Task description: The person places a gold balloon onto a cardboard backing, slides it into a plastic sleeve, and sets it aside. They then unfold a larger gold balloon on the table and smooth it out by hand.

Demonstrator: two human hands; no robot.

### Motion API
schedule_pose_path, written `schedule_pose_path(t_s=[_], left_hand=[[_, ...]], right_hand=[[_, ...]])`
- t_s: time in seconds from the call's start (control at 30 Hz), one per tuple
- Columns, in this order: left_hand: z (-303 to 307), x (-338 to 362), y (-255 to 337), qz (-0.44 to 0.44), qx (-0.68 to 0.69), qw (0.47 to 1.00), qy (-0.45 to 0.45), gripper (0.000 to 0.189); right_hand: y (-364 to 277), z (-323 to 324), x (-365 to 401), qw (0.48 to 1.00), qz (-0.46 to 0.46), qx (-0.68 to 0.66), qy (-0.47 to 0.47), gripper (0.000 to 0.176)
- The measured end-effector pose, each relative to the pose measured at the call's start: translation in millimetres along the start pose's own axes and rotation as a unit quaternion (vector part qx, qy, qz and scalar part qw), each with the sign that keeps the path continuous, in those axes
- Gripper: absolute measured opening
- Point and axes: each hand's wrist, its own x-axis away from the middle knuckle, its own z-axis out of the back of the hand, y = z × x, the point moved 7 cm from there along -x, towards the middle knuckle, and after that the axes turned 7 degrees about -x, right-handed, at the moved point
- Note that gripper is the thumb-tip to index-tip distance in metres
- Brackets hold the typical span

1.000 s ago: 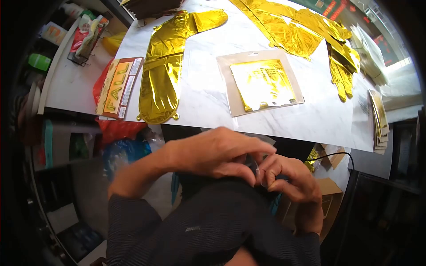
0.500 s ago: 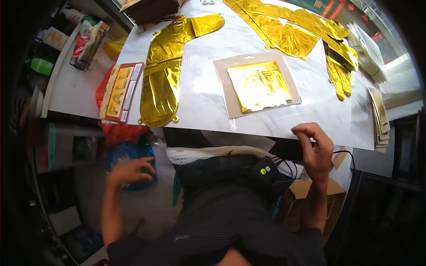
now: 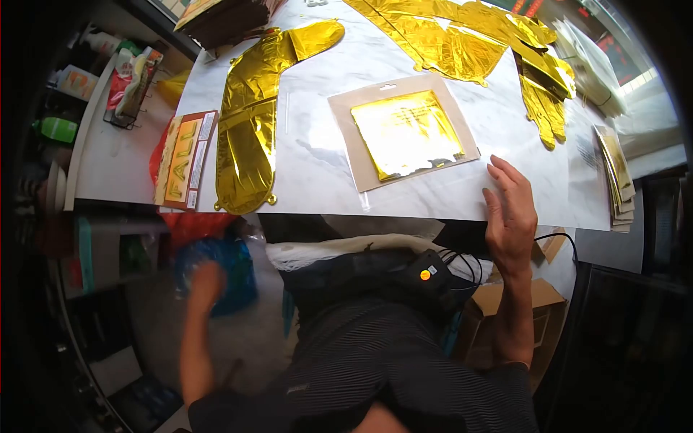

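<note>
A folded gold foil piece (image 3: 408, 137) lies in a clear packet with a brown card backing (image 3: 350, 155) at the middle of the white marbled table (image 3: 310, 166). My right hand (image 3: 511, 216) is at the table's front edge, right of the packet, fingers apart and nothing in it. Below the table on the left, my left hand (image 3: 207, 283) is over a blue plastic bag (image 3: 234, 278); motion blurs its fingers. A long bent gold foil balloon (image 3: 247, 130) lies flat on the left of the table.
A "FALL" package (image 3: 184, 162) lies at the left. Larger gold foil (image 3: 462, 47) spreads across the back right. Clear plastic sleeves (image 3: 588, 72) and stacked packets (image 3: 615, 173) are at the right edge. A cardboard box (image 3: 545, 310) stands below.
My right hand has moved up towards the table and its fingers have opened from a pinch. My left hand has lowered slightly and blurred. The view has shifted a little.
</note>
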Motion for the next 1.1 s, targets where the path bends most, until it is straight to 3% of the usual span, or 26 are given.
schedule_pose_path(t_s=[0.07, 0.13, 0.27, 0.4, 0.57, 0.7, 0.77, 0.9, 0.97, 1.0, 1.07, 1.1], left_hand=[[48.4, 10.4, 38.9, -0.016, -0.037, 0.999, -0.024, 0.020], [122.8, 36.8, 98.5, -0.094, 0.014, 0.994, -0.053, 0.023], [204.9, 66.1, 173.0, -0.266, 0.105, 0.958, -0.029, 0.027], [244.6, 61.5, 192.6, -0.256, 0.126, 0.957, 0.047, 0.026], [276.8, 64.8, 202.3, -0.329, 0.188, 0.916, 0.129, 0.023], [276.0, 61.6, 196.7, -0.335, 0.146, 0.927, 0.084, 0.022], [285.1, 60.9, 191.2, -0.330, 0.151, 0.916, 0.171, 0.025], [290.4, 56.4, 193.5, -0.294, 0.146, 0.941, 0.086, 0.027], [302.2, 56.2, 195.6, -0.289, 0.206, 0.920, 0.168, 0.024], [300.2, 50.5, 203.5, -0.288, 0.207, 0.920, 0.167, 0.024], [324.8, 52.5, 210.1, -0.307, 0.302, 0.812, 0.394, 0.038], [326.8, 45.8, 217.5, -0.313, 0.304, 0.812, 0.388, 0.038]], right_hand=[[0.1, -8.0, 1.5, 0.999, 0.022, 0.027, -0.030, 0.030], [-0.4, -13.0, 4.6, 0.996, 0.044, 0.059, -0.045, 0.031], [-8.9, -23.3, 10.7, 0.984, 0.095, 0.130, -0.074, 0.029], [-16.7, -24.1, 18.9, 0.985, 0.081, 0.122, -0.088, 0.029], [-20.8, -21.2, 26.8, 0.990, 0.075, 0.069, -0.098, 0.039], [-17.3, -18.1, 24.0, 0.994, 0.063, 0.058, -0.071, 0.047], [-19.2, -18.6, 19.8, 0.992, 0.075, 0.066, -0.072, 0.059], [-19.6, -29.7, 18.2, 0.988, 0.087, 0.072, -0.106, 0.078], [-20.4, -34.7, 19.6, 0.986, 0.089, 0.081, -0.118, 0.079], [-20.4, -37.4, 20.2, 0.983, 0.093, 0.090, -0.128, 0.080], [-17.4, -38.7, 21.2, 0.984, 0.088, 0.093, -0.127, 0.081], [-16.0, -38.3, 23.0, 0.984, 0.083, 0.097, -0.126, 0.081]])
